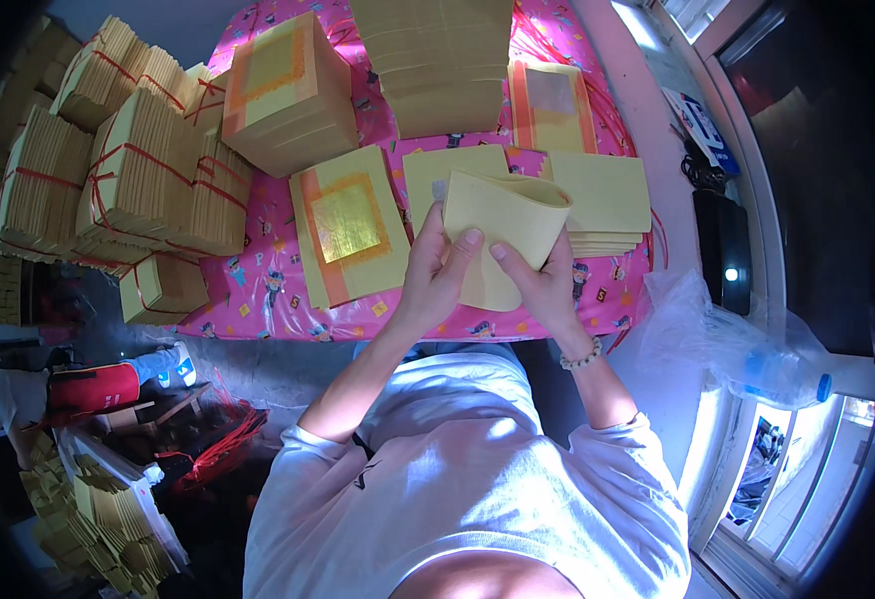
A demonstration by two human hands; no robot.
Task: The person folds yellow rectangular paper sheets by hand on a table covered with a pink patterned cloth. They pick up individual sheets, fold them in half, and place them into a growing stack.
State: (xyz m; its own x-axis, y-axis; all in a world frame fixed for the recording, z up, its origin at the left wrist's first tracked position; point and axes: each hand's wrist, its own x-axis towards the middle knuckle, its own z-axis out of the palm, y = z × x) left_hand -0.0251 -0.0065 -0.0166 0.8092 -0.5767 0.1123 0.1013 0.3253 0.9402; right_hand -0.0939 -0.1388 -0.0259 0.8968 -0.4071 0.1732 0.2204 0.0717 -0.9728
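Both hands pinching a curled sheaf of yellow paper above the pink table.

Left hand (pixel 436 270) and right hand (pixel 542 280) grip the yellow sheets (pixel 502 225) by the lower edge, thumbs on top; the bend looks loose, so a slipping thumb could fan sheets onto the gold-foil stack (pixel 348 225) or off the tablecloth (pixel 258 290).

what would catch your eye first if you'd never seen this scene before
First, the curled yellow sheet at the middle, held up by the left hand and the right hand above a bright pink tablecloth. Just left of the hands, a stack of yellow paper with a shiny gold square stands out. At far left sit paper bundles tied with red string.
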